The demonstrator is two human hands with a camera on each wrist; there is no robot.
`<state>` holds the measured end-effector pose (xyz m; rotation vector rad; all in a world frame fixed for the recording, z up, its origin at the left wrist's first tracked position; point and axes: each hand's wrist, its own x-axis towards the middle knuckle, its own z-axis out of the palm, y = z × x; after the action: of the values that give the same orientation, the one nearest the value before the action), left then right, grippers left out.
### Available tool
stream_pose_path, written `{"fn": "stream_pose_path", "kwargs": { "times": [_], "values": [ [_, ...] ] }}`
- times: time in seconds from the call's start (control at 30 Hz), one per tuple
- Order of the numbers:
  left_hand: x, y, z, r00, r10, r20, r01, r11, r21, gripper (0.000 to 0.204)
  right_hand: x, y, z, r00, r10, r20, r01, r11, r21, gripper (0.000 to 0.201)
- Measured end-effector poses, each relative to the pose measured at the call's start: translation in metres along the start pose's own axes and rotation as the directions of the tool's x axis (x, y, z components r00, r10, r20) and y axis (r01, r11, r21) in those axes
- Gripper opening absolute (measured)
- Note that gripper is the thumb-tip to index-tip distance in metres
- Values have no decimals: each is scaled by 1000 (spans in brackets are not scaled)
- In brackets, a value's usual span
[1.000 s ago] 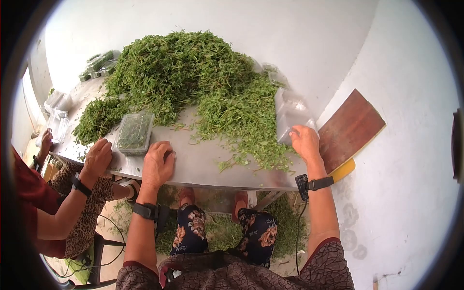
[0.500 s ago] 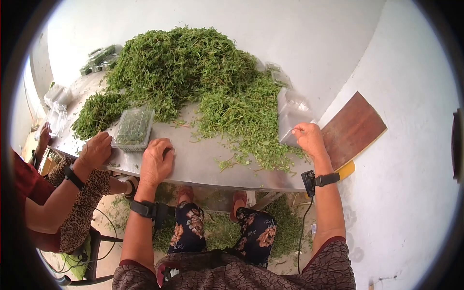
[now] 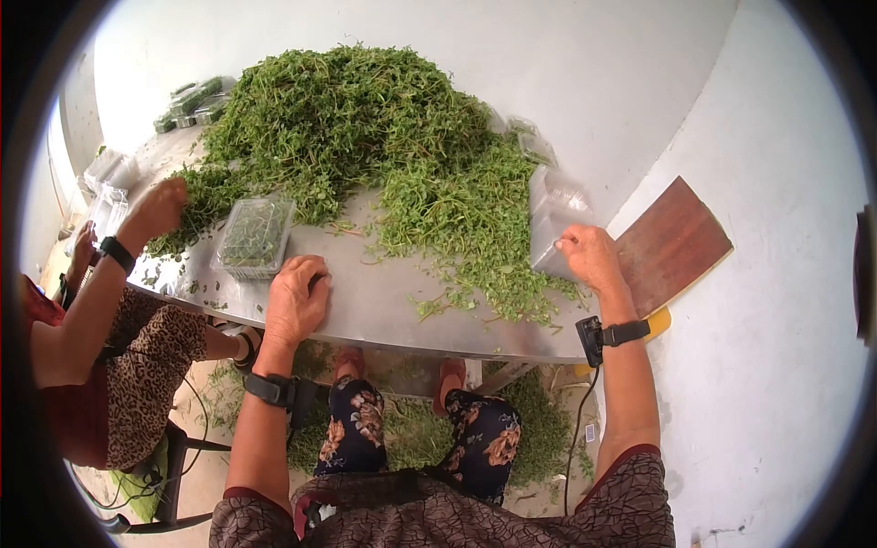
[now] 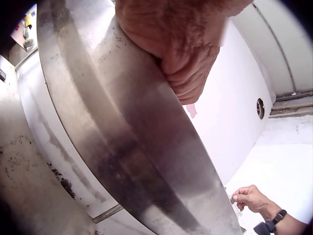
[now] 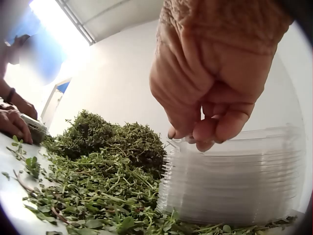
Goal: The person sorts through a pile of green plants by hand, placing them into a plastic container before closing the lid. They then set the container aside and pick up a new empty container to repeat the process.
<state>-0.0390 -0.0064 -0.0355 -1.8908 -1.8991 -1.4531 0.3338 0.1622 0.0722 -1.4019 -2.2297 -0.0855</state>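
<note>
- Right hand (image 3: 589, 256): fingers curled, tips pinching at the top rim of the stack (image 3: 554, 217) of clear plastic boxes, as the right wrist view shows (image 5: 230, 171).
- Left hand (image 3: 297, 301): rests on the counter (image 3: 384, 301) near its front edge, fingers loosely bent, gripping nothing.
- The stack stands at the counter's right end, touching the edge of the herbs (image 3: 365, 128).
- Handling, as I judge it: the boxes look thin, light and springy, nested tight, with slick walls. Squeezed hard they would dent or crack. Best taken by the top rim, peeling one corner up to free a single box.
- A filled box (image 3: 256, 236) lies just left of the left hand.
- Another person's hand (image 3: 157, 205) reaches into the herbs at far left.
</note>
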Motion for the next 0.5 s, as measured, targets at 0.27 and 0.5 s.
{"fn": "stream_pose_path", "kwargs": {
  "times": [0.27,0.5],
  "values": [
    [1,3,-1,1000,-4,-9,4,1000,3,10,3,7,-4,988,-136,-70,136,991,-2,14],
    [0,4,-1,1000,2,-19,-2,1000,3,8,0,10,-4,969,-241,-49,239,970,-51,13]
  ]
}}
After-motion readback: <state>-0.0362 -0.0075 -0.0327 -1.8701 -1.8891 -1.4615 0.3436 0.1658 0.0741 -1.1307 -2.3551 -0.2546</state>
